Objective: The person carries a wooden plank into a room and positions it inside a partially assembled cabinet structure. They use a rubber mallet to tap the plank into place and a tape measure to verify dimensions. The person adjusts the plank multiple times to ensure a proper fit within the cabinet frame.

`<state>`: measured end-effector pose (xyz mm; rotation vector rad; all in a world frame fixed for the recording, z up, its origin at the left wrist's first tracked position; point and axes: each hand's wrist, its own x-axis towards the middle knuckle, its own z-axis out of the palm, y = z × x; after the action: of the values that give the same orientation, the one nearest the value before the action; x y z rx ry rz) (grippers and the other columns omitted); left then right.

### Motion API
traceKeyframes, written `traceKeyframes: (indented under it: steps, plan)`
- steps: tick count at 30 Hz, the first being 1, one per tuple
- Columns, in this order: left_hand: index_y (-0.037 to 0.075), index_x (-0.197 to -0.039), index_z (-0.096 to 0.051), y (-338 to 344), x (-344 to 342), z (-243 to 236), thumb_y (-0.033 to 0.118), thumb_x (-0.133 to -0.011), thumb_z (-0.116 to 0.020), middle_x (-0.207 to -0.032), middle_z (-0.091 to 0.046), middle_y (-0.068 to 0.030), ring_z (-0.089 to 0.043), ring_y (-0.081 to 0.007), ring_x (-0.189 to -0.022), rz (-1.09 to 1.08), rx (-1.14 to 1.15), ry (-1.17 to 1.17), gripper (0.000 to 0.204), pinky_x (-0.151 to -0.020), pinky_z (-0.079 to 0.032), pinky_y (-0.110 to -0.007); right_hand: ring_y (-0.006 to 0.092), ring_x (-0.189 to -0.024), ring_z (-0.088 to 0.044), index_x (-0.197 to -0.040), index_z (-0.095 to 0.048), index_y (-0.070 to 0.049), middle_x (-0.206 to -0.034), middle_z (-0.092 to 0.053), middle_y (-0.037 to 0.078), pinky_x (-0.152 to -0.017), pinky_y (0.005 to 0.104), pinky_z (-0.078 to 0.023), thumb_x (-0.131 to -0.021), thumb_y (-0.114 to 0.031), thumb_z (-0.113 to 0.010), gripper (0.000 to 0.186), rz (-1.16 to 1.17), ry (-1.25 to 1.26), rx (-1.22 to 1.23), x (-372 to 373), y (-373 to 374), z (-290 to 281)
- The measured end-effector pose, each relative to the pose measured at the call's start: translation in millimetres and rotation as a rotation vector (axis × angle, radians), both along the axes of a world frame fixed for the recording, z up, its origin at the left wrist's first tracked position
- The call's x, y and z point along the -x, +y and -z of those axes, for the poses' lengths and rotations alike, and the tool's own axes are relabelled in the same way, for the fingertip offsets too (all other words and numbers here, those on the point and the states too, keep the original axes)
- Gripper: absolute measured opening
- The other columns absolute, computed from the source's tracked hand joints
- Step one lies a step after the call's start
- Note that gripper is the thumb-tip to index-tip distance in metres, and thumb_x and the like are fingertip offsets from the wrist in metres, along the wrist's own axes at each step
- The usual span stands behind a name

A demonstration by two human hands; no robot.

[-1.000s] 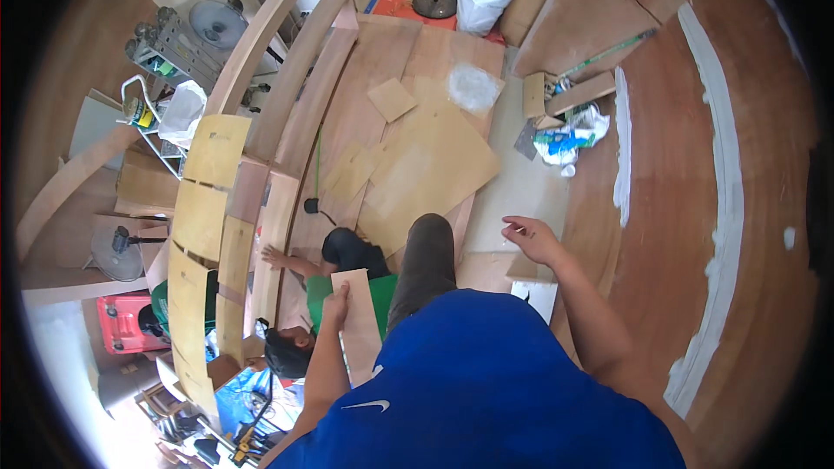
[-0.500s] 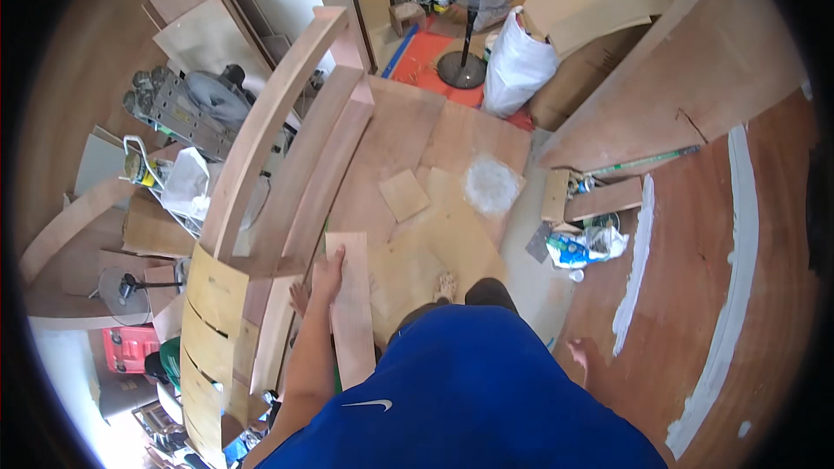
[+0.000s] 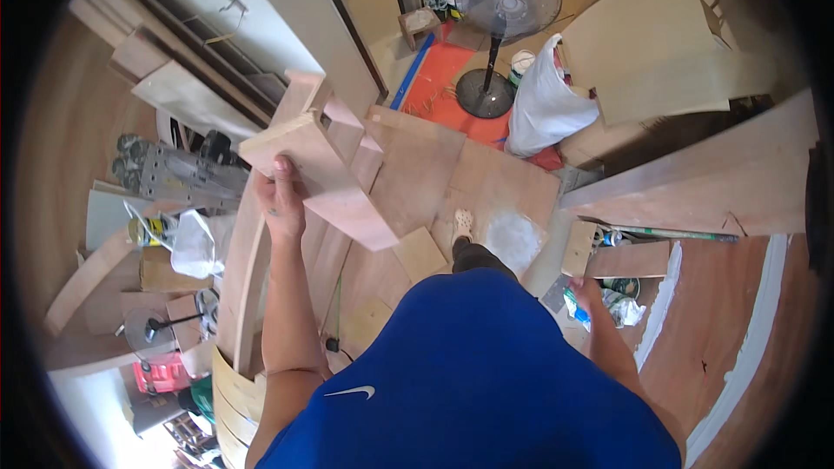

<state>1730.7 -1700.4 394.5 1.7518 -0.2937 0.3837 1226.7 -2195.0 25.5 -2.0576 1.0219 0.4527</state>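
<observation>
My left hand (image 3: 282, 200) is closed on a pale wooden board (image 3: 334, 182) held up in front of me. The thumb lies on the board's face and the other fingers are mostly hidden behind it. Beyond and below the board stands a curved wooden frame (image 3: 241, 282) with long rails, partly covered by the board and my arm. My right hand (image 3: 589, 295) hangs at my right, open and holding nothing that I can see. It overlaps the near edge of a small wooden box (image 3: 627, 260) in the picture; whether it touches the box, I cannot tell.
Ahead are a standing fan (image 3: 495, 43), a white sack (image 3: 547, 104) and a large cardboard sheet (image 3: 660, 52). Plywood sheets (image 3: 417, 152) cover the floor. To my right is a wooden panel (image 3: 721, 321) with white filler strips; on the left, a folded metal ladder (image 3: 178, 175).
My left hand has lifted the board and carried it forward, tilting it. My right hand has moved forward to near the wooden box. I have stepped forward and the view has shifted.
</observation>
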Motion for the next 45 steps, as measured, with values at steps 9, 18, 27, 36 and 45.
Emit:
traceKeyframes:
  steps: [9,18,27,36,45]
  plan:
    - [0.002,-0.107,-0.056,-50.0,-238.4,-75.0,0.054,-0.102,-0.06,-0.113,-0.06,-0.0101,-0.056,-0.0193,-0.108,-0.093,0.481,-0.259,0.052,-0.098,-0.047,-0.039,0.0261,-0.094,-0.071,-0.128,-0.068,-0.001,-0.102,-0.074,0.017,-0.084,0.0363,-0.055,-0.097,-0.029,-0.07,0.041,-0.392,-0.586,0.147,-570.7,-43.6,-296.4]
    - [0.002,-0.144,-0.047,-103.0,-489.9,-94.3,0.06,-0.101,-0.058,-0.143,-0.052,-0.0127,-0.049,-0.0266,-0.133,-0.166,0.618,-0.154,0.073,-0.116,-0.036,-0.046,0.0222,-0.094,-0.07,-0.125,-0.068,0.0,-0.104,-0.071,0.015,-0.082,0.0332,-0.054,-0.098,-0.021,-0.07,0.035,-0.347,-0.96,0.046,-900.3,-71.0,-336.6]
    - [0.003,-0.102,-0.061,-254.5,-714.1,-103.0,0.041,-0.104,-0.063,-0.093,-0.061,-0.0012,-0.054,-0.0104,-0.087,0.234,0.353,-0.142,0.038,-0.08,-0.042,-0.026,0.0229,-0.088,-0.071,-0.113,-0.073,0.003,-0.097,-0.075,0.016,-0.081,0.0342,-0.055,-0.101,-0.022,-0.066,0.029,-0.111,-0.91,0.2,-1082.5,-231.5,-357.5]
    - [-0.006,-0.127,-0.06,-495.3,-947.5,-52.9,0.041,-0.104,-0.065,-0.119,-0.066,-0.0092,-0.06,-0.016,-0.107,0.38,0.456,-0.056,0.053,-0.099,-0.046,-0.031,0.0194,-0.08,-0.07,-0.126,-0.072,-0.006,-0.095,-0.074,0.011,-0.068,0.0316,-0.056,-0.101,-0.018,-0.063,0.029,-0.051,-0.376,0.675,-1245.6,-565.5,-279.0]
    - [-0.006,-0.132,-0.057,-715.1,-1138.1,64.2,0.045,-0.103,-0.064,-0.124,-0.065,-0.0102,-0.058,-0.0178,-0.114,0.799,0.18,0.119,0.06,-0.1,-0.045,-0.033,0.0318,-0.106,-0.07,-0.147,-0.059,-0.018,-0.128,-0.07,0.016,-0.093,0.0449,-0.057,-0.083,-0.03,-0.078,0.068,-0.184,0.229,0.331,-1369.9,-658.1,-151.7]
